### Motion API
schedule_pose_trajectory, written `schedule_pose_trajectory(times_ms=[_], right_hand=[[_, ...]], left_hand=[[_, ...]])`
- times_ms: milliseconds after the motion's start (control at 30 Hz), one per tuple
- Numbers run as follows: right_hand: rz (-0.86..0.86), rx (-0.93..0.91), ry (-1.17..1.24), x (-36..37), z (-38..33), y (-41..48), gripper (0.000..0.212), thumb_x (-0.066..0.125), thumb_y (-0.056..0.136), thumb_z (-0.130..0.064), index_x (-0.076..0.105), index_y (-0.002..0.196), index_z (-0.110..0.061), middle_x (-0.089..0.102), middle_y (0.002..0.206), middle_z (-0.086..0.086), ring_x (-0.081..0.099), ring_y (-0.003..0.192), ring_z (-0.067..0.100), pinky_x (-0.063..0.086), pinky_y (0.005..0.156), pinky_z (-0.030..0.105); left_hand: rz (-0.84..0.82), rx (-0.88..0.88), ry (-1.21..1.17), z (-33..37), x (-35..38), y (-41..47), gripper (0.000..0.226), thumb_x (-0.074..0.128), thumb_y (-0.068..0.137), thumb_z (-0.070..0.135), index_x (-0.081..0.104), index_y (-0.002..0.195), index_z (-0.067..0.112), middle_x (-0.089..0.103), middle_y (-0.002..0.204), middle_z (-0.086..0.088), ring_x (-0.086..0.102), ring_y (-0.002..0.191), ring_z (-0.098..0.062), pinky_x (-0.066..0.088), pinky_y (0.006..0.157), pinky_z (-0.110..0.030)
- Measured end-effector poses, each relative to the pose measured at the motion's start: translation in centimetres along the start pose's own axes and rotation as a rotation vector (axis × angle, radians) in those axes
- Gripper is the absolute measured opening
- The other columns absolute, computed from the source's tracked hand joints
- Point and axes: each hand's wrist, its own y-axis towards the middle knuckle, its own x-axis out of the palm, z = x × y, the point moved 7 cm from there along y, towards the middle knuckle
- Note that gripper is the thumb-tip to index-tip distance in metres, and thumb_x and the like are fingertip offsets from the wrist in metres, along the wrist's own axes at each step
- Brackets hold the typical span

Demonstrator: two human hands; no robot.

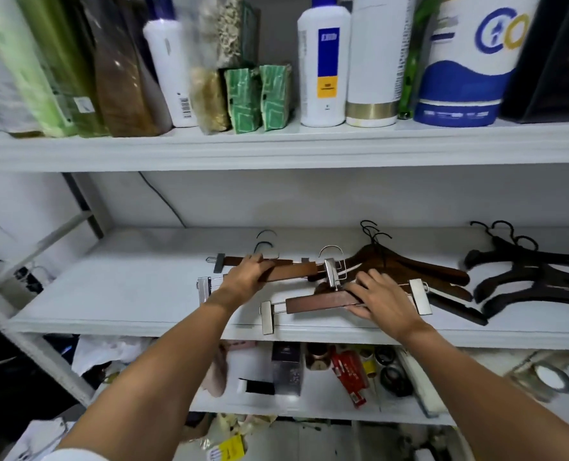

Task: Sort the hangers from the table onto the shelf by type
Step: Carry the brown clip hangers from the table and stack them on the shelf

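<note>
1. Left hand (pixel 246 277) grips a clip hanger (pixel 293 271) mid-shelf; right hand (pixel 381 299) is clamped on another clip hanger (pixel 316 302) right at the shelf (pixel 126 287) front edge.
2. Free room is all at 9 o'clock. Brown hangers (pixel 419 267) and black hangers (pixel 526 277) crowd 3 o'clock.
3. Bottle (pixel 324 61) labels up top are too blurry to read.

Clip hangers (pixel 316 302) left of coat hangers (pixel 419 267)
</note>
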Motion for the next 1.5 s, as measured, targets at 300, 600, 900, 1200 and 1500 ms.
schedule_pose_trajectory(times_ms=[300, 600, 900, 1200, 1500], right_hand=[[-0.07, 0.003, 0.018, 1.9, -5.3, 3.2, 0.035, 0.058, 0.072, -0.05, 0.069, 0.092, -0.025, 0.061, 0.083, -0.003, 0.057, 0.073, 0.015, 0.048, 0.061, 0.027], [-0.097, -0.009, 0.029, 3.5, -6.2, 5.4, 0.035, 0.075, 0.069, -0.046, 0.067, 0.093, -0.021, 0.062, 0.084, 0.001, 0.059, 0.074, 0.02, 0.05, 0.061, 0.031], [-0.082, -0.054, 0.031, 4.6, -4.9, 6.9, 0.036, 0.07, 0.07, -0.048, 0.067, 0.093, -0.021, 0.059, 0.083, 0.001, 0.058, 0.073, 0.02, 0.048, 0.059, 0.031], [-0.076, -0.03, 0.021, 4.7, -3.9, 8.6, 0.033, 0.062, 0.075, -0.046, 0.067, 0.095, -0.02, 0.061, 0.083, 0.002, 0.06, 0.075, 0.021, 0.051, 0.062, 0.033], [-0.026, -0.059, -0.002, 3.2, -5.2, 13.0, 0.038, 0.082, 0.061, -0.048, 0.073, 0.085, -0.02, 0.065, 0.077, 0.0, 0.063, 0.07, 0.018, 0.05, 0.06, 0.027]], left_hand=[[-0.089, -0.002, -0.031, -8.1, 3.4, -1.6, 0.048, 0.056, 0.089, 0.01, 0.047, 0.135, 0.021, 0.045, 0.12, -0.008, 0.045, 0.117, -0.026, 0.046, 0.086, -0.04], [-0.153, -0.004, -0.099, -11.0, 6.1, -1.5, 0.045, 0.059, 0.089, 0.02, 0.05, 0.133, 0.024, 0.047, 0.116, -0.007, 0.044, 0.115, -0.024, 0.045, 0.086, -0.036], [-0.269, -0.014, -0.153, -12.2, 8.7, -1.5, 0.045, 0.064, 0.086, 0.015, 0.054, 0.13, 0.021, 0.052, 0.123, -0.005, 0.047, 0.117, -0.023, 0.041, 0.1, -0.031], [-0.389, 0.002, -0.168, -13.2, 8.5, -1.6, 0.055, 0.071, 0.082, 0.025, 0.051, 0.133, 0.021, 0.054, 0.126, -0.004, 0.043, 0.117, -0.021, 0.036, 0.096, -0.028], [0.128, 0.06, -0.278, -8.1, -4.2, 1.4, 0.036, 0.049, 0.097, 0.028, 0.05, 0.13, 0.015, 0.056, 0.124, -0.007, 0.054, 0.113, -0.022, 0.042, 0.092, -0.027]])
